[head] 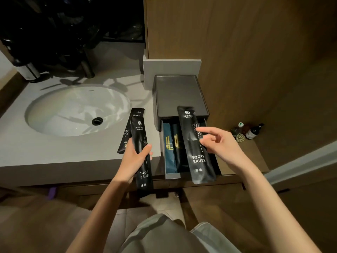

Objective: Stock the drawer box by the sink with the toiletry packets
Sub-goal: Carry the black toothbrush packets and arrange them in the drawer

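A dark drawer box [179, 96] stands to the right of the sink, its drawer [172, 175] pulled out toward me. Inside lie dark blue packets [168, 148] with gold print. My right hand [217, 143] grips a black toothbrush packet [196, 152] held lengthwise over the drawer, its near end past the drawer front. My left hand [135, 157] grips a second black toothbrush packet [141, 156] above the counter edge, with another black packet [127, 132] behind it.
A white oval sink basin [76, 110] is set in the grey counter [54, 152], with a tap at the back. A wood wall rises right of the box. Small bottles [252, 131] stand on a lower wooden ledge to the right.
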Demonstrator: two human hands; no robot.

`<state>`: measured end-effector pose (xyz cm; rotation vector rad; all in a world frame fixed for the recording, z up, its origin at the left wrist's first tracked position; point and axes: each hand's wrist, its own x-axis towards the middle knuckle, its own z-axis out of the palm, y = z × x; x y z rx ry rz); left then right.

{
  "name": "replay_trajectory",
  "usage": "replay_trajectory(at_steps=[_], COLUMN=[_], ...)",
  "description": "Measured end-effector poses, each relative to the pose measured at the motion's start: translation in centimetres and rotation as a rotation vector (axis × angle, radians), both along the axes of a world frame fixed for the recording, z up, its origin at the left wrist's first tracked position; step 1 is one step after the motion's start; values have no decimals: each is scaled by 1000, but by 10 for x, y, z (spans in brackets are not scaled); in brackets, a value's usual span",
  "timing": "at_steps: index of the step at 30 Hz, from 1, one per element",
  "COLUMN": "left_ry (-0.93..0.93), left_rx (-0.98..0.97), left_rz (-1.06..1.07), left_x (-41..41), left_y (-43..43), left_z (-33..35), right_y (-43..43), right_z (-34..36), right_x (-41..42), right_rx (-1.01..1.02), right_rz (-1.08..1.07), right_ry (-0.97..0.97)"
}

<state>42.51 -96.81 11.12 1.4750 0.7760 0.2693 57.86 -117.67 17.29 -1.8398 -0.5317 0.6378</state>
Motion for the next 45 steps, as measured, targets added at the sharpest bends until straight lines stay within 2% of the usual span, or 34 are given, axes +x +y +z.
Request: replay_trajectory(at_steps=[4,7,16,26,31,34,41,45], left_ry=[69,54,27,65,84,77,73,59], left_rx=[37,40,88,96,114,110,99,87], left_rz=[-72,-72,-4,-2,-3,-3,15,18], left_x=[11,20,24,21,22,22,23,23], left_y=[-8,-19,-26,-31,-30,-30,-32,-33], left_z=[-15,-19,-24,-27,-30,-32,-32,-31], right_y=[-12,-5,58,79,68,55,36,36], right_z=[-16,-27,-67,-85,-81,-76,-83,-92], right_x=[3,4,11,-6,-2,0,10,10], right_rx=[-133,-187,-249,-198,-328,-430,-604,-690], right_rz=[108,113,-37,-119,43,238,511,556], right_ry=[157,171,-148,-297,-461,-621,-667,-764])
